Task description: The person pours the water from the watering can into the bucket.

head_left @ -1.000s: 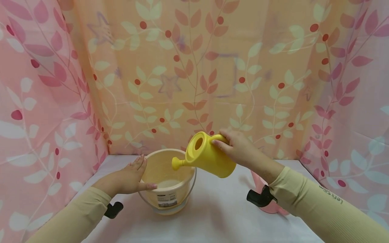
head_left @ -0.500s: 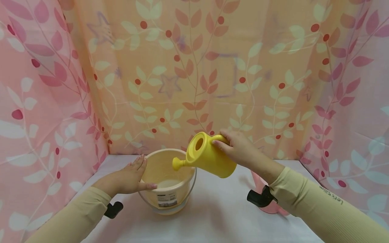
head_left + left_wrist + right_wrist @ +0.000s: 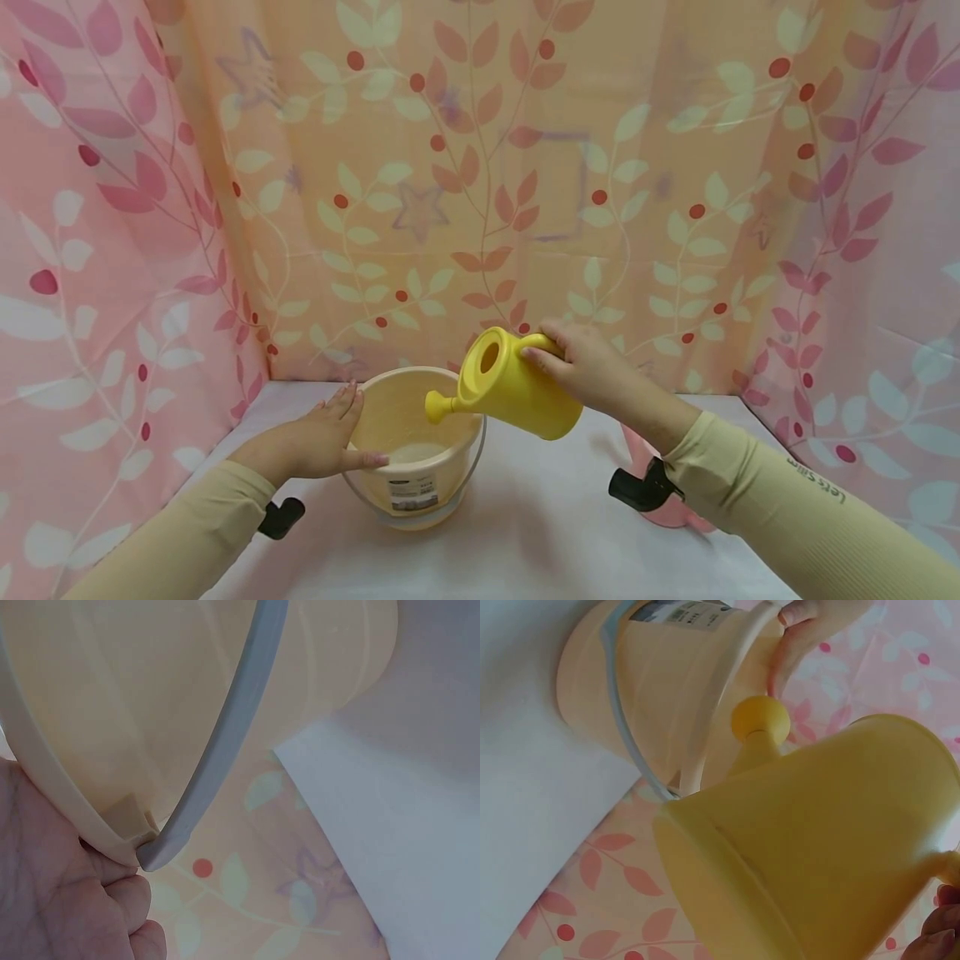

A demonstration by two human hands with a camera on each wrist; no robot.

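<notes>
A yellow watering can (image 3: 525, 392) hangs tilted in the air, its rose pointing down over the mouth of a cream bucket (image 3: 420, 492). My right hand (image 3: 588, 362) grips the can's handle, with the fingertips showing at the edge of the right wrist view. On the bucket's left rim rests my left hand (image 3: 315, 437), its fingers spread straight and the thumb lying along the near rim. Seen in the left wrist view, the palm (image 3: 52, 870) lies against the rim near the joint of the grey bail handle (image 3: 225, 742). The bucket stands upright, with a label on its front.
A pink object (image 3: 667, 508) stands on the white table (image 3: 540, 533) at the right, partly hidden by the right forearm and its black wrist mount (image 3: 641, 486). Floral curtains (image 3: 480, 183) enclose the back and both sides.
</notes>
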